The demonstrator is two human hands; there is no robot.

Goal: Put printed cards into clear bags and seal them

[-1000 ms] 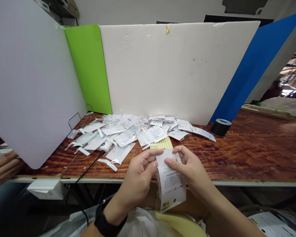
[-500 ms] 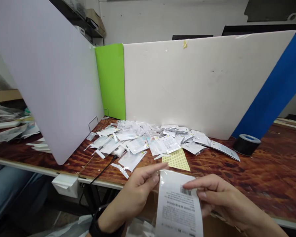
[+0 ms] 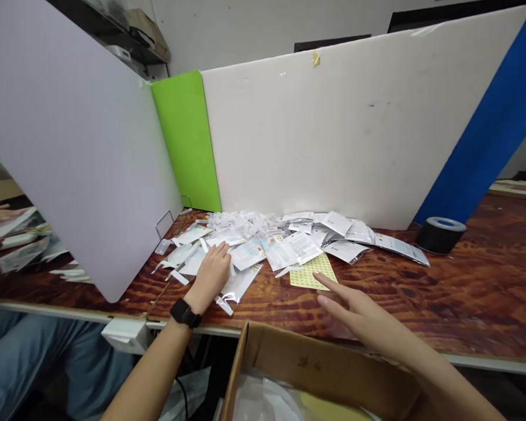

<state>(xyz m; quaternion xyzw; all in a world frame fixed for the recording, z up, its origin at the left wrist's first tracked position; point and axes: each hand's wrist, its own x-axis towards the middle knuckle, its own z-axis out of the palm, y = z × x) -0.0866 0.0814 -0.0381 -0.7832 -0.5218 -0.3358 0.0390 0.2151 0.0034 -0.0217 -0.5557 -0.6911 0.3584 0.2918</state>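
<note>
two bare hands work a wooden bench, the left hand down over a spread of clear packets, its fingertips among them, though whether they grip one cannot be told. the right hand holds nothing visible, index finger and thumb apart, the finger reaching to a yellow sticker sheet; contact is unclear. rows of small marks cover much of the sheet, suggesting plenty left to use. the job looks part-way: loose packets and a heap of small clear pieces lie near the white panel, while printed packets sit grouped to the right, perhaps finished. an open carton by the bench edge holds clear plastic, its count hidden.
</note>
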